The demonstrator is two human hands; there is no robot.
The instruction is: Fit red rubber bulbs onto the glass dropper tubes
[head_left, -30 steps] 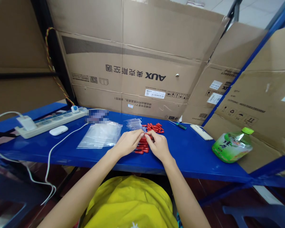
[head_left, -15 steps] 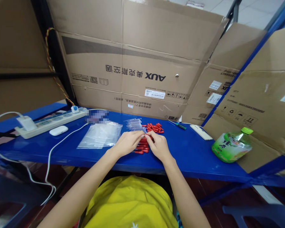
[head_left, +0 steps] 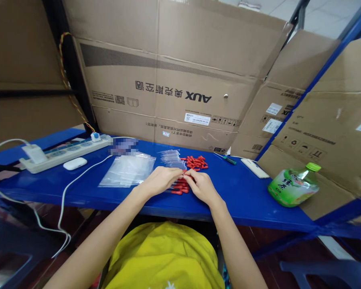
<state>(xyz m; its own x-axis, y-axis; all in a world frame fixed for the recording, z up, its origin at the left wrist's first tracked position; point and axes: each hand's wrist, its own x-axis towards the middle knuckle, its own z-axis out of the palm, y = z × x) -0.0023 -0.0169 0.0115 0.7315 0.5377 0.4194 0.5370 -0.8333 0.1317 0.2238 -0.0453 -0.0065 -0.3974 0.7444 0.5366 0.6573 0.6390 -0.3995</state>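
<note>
My left hand [head_left: 167, 176] and my right hand [head_left: 200, 182] meet above the table's front part, fingertips pinched together. A bit of red shows between the fingers, seemingly a small red piece at my right fingertips; what the left fingers grip is hidden. Just beyond the left hand lies a row of thin clear rods [head_left: 172, 157]. Behind the right hand is a pile of small red bulb-ended pieces [head_left: 197, 162]. Under and between my hands, several thin rods with red ends [head_left: 179, 192] lie side by side, partly covered.
Clear plastic bags [head_left: 126, 170] lie left of my hands. Farther left are a power strip [head_left: 69, 154], a white case [head_left: 75, 163] and a white cable. To the right are a small screwdriver [head_left: 228, 159], a phone [head_left: 255, 167] and a green bottle [head_left: 293, 186]. Cardboard [head_left: 168, 88] walls the back.
My fingertips have drawn closer together, the right hand's shifting slightly down. The view has tilted a little; the rods, red pieces and other objects stay in place.
</note>
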